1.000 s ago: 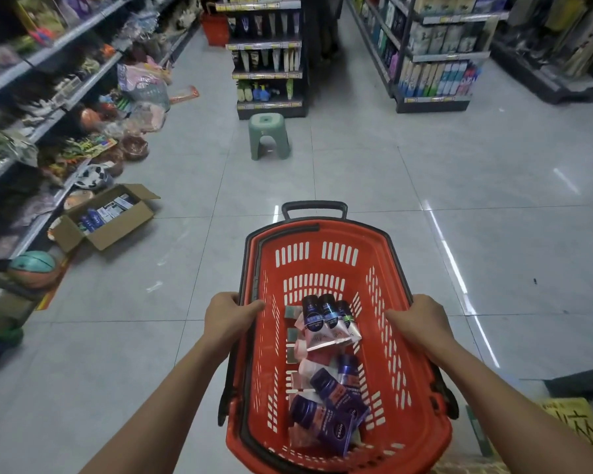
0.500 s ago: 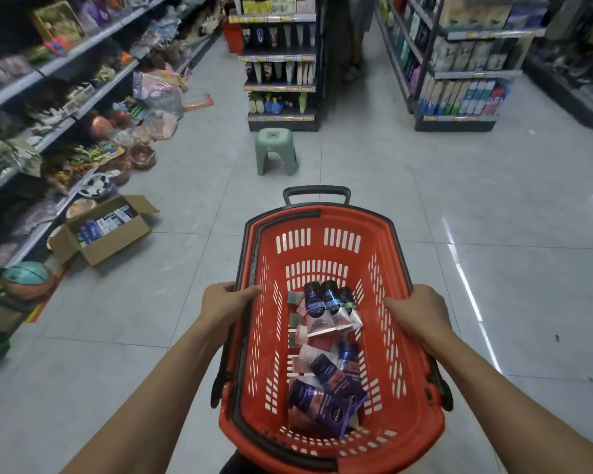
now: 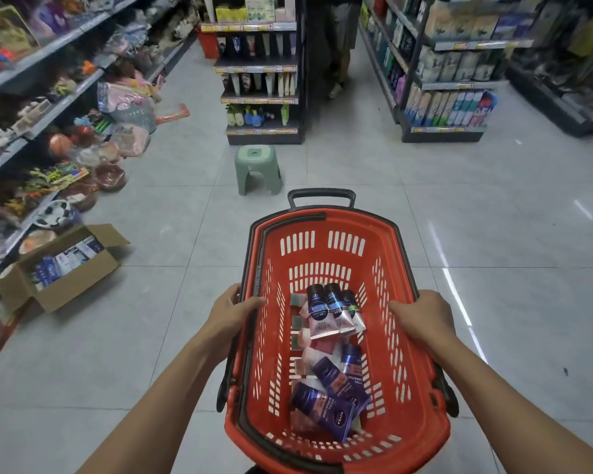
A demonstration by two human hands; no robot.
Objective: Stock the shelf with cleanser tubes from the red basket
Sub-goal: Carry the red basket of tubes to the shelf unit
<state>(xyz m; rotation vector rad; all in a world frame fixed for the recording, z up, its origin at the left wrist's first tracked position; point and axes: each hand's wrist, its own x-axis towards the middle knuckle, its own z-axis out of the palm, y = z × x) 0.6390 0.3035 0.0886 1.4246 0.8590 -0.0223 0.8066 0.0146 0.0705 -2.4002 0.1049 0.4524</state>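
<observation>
I carry a red basket (image 3: 322, 234) in front of me above the tiled floor. My left hand (image 3: 231, 311) grips its left rim and my right hand (image 3: 425, 318) grips its right rim. Several cleanser tubes (image 3: 332, 313) with dark caps lie in the basket's bottom, pink ones farther from me and dark blue ones (image 3: 326, 408) nearer. Straight ahead stands a narrow shelf unit (image 3: 261, 70) with tubes standing on its tiers.
A green plastic stool (image 3: 257, 169) stands on the floor before the shelf unit. An open cardboard box (image 3: 65, 268) of products lies at the left by long toy shelves (image 3: 42, 97). Another shelf unit (image 3: 442, 80) is at the right. A person's legs (image 3: 339, 46) show in the aisle behind.
The basket and I have moved forward along the aisle; the stool and the narrow shelf unit are nearer. Both hands keep their grip on the rims.
</observation>
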